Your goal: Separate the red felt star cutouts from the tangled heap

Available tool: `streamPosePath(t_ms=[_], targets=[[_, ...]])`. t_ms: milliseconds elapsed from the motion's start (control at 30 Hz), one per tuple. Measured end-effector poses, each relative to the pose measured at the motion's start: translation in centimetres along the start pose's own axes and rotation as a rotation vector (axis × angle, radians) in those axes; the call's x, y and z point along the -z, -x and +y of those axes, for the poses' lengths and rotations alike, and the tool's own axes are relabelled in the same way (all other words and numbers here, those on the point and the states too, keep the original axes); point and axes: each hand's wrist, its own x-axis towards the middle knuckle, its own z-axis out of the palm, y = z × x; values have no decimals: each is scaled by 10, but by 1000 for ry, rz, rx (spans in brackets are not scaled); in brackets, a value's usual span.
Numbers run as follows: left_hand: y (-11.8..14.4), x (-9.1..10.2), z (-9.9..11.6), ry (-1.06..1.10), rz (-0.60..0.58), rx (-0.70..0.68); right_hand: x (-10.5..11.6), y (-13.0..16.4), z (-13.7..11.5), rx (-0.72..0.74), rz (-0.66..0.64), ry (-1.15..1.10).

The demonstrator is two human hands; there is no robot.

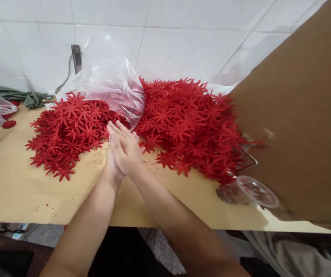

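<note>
Two hands, left hand and right hand, pressed palm to palm, fingers straight and together; nothing visible between them. Just beyond: red flowers heaped on the table, partly under a bag.

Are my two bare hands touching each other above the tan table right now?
Touching. The head view shows the left hand and right hand pressed palm to palm, no gap between them, just in front of the pile of red star-shaped cutouts.
</note>
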Motion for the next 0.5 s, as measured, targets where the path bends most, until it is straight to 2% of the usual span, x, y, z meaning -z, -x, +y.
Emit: streamPosePath(t_ms=[33,100,200,267,367,500], targets=[[-1,-1,-1,-17,-39,61,1,-9,6,-85,17,-21],[-4,-2,1,-9,-86,73,4,-20,22,-162,40,-78],[-9,-2,9,19,-53,14,4,-9,39,-11,45,-135],[-12,2,15,35,1,-11,1,11,38,85,43,-141],[-16,8,17,15,51,-26,-4,32,24,77,34,-173],[-17,9,0,-29,39,-62,-4,23,16,-2,51,-224]])
